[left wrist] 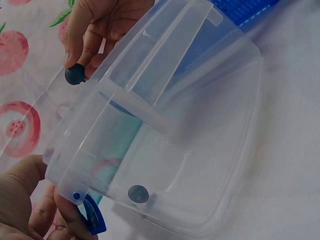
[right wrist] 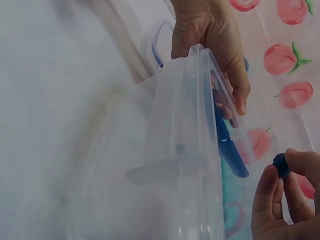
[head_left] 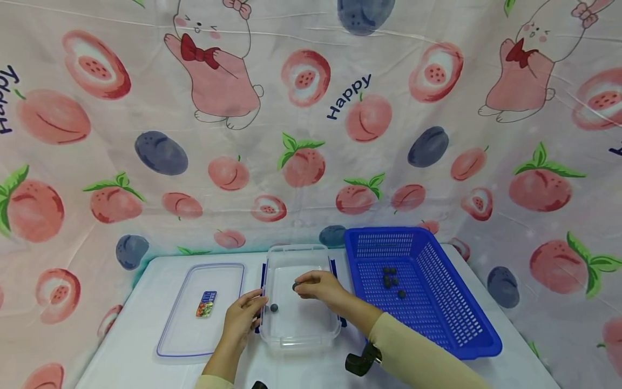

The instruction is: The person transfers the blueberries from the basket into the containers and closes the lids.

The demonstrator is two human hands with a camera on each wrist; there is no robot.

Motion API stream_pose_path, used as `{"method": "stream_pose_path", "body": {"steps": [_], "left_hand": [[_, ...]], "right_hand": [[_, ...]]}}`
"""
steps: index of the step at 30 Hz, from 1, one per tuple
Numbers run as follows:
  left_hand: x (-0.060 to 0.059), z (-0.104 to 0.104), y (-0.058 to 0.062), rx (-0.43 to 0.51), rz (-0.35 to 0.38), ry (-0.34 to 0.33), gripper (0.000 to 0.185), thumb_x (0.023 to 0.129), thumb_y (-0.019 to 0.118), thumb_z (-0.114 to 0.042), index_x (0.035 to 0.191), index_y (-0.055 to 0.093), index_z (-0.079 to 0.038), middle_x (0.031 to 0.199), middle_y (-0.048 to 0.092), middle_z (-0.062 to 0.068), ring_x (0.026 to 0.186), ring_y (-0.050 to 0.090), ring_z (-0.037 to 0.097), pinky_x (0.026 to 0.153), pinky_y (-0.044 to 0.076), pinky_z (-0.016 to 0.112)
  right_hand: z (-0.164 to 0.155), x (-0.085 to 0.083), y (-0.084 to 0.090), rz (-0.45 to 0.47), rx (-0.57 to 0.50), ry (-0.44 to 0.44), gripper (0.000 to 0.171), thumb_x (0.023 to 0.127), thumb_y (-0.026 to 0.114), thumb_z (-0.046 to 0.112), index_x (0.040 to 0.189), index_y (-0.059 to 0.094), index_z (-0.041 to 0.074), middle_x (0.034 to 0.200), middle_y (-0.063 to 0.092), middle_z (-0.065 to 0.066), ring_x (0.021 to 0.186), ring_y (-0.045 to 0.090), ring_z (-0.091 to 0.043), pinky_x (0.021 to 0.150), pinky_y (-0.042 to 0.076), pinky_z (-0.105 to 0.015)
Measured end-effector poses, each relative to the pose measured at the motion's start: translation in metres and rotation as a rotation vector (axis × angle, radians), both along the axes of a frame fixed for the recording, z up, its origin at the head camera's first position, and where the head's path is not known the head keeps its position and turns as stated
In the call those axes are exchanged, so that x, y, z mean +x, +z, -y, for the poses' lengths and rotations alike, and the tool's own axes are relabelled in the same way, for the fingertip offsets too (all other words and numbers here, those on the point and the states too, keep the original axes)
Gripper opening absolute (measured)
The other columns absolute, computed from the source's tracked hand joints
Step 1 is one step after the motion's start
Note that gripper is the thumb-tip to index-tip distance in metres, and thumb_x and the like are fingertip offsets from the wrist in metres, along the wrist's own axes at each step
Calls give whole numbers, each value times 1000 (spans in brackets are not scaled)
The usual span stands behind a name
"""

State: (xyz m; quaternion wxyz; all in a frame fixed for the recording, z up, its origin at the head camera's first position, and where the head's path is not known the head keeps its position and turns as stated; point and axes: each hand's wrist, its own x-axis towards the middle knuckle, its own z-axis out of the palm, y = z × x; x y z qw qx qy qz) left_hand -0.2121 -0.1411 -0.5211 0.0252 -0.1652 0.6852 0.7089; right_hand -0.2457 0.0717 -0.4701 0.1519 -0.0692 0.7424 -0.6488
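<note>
A clear plastic container [head_left: 300, 342] with blue side latches stands without its lid in the middle of the table. My left hand [head_left: 245, 313] grips its left wall at the rim, near a blue latch [left wrist: 93, 215]. Above the container, my right hand [head_left: 318, 287] pinches a small dark-blue blueberry [left wrist: 75, 74] between thumb and fingers; the right wrist view also shows this blueberry [right wrist: 281, 165] in the fingertips. Another blueberry [head_left: 274, 308] lies on the container floor, close to the left wall.
To the right, a blue perforated basket [head_left: 473, 324] holds several more blueberries [head_left: 387, 281]. On the left lies a clear lid [head_left: 167, 335] with a blue seal, and a small colourful packet [head_left: 206, 303] is within its outline. A fruit-printed cloth [head_left: 301, 129] hangs behind the white table.
</note>
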Motion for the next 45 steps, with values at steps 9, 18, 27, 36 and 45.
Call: {"method": "stream_pose_path", "body": {"steps": [9, 18, 27, 36, 45], "left_hand": [[0, 0, 4, -13, -1, -4, 45, 90, 71, -20, 130, 61, -1, 90, 64, -5, 76, 54, 10, 56, 48, 19], [-3, 0, 4, -9, 10, -6, 45, 90, 71, -20, 130, 60, -1, 90, 65, -5, 77, 54, 10, 56, 48, 19], [-3, 1, 5, -6, 11, -2, 44, 90, 72, -20, 129, 62, -1, 88, 65, -7, 77, 54, 10, 57, 48, 19], [-3, 2, 4, -11, 16, -5, 47, 89, 73, -23, 130, 61, -2, 89, 65, -5, 77, 55, 10, 57, 48, 19], [-3, 3, 1, -2, 21, -15, 48, 91, 71, -22, 132, 59, -2, 89, 64, -6, 78, 54, 10, 56, 48, 19]], "right_hand": [[8, -6, -8, 28, 21, -16, 27, 88, 72, 8, 112, 67, -6, 99, 72, -10, 94, 70, -25, 84, 58, -33], [11, -6, -11, 48, 10, -42, 31, 88, 72, 6, 114, 65, -10, 99, 72, -11, 95, 70, -25, 84, 58, -33], [14, -9, -15, 46, 4, -32, 27, 87, 71, 3, 111, 66, -10, 98, 72, -12, 101, 69, -35, 83, 58, -33], [18, -12, -18, 39, 7, -34, 24, 87, 70, 0, 109, 66, -11, 97, 73, -15, 93, 71, -29, 81, 58, -32], [21, -14, -23, 62, 68, -62, 22, 85, 73, 2, 104, 69, -6, 93, 73, -10, 85, 71, -23, 79, 59, -32]]}}
